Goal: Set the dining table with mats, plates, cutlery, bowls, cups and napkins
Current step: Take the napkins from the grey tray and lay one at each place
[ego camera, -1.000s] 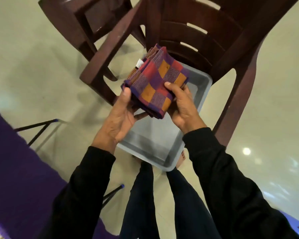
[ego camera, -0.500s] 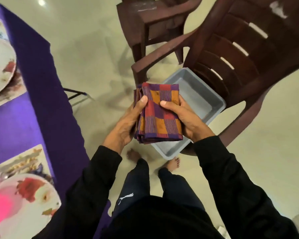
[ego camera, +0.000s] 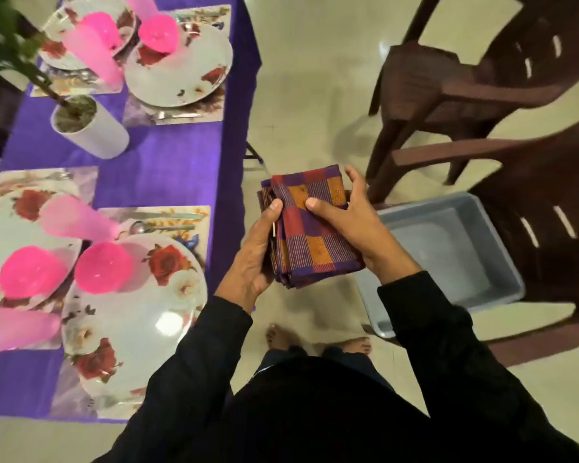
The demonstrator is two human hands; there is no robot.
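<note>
A folded stack of checked purple, red and orange napkins (ego camera: 310, 228) sits between both hands, over the floor beside the table. My left hand (ego camera: 256, 252) grips its left edge, thumb on top. My right hand (ego camera: 351, 222) holds the right side, thumb pressed on the top napkin. The table under a purple cloth (ego camera: 168, 168) lies to the left. It carries floral mats (ego camera: 178, 222), flowered plates (ego camera: 137, 315), pink bowls (ego camera: 102, 267), pink cups (ego camera: 74, 218) and cutlery (ego camera: 168, 216).
A grey plastic tub (ego camera: 448, 252) stands on the floor at my right, beside two dark brown plastic chairs (ego camera: 482, 95). A white pot with a green plant (ego camera: 91, 128) stands mid-table. My bare feet (ego camera: 281, 335) are on the pale tiled floor.
The view has swung left from the chairs and tub to the set table. Both hands kept hold of the napkin stack and carried it away from above the tub.
</note>
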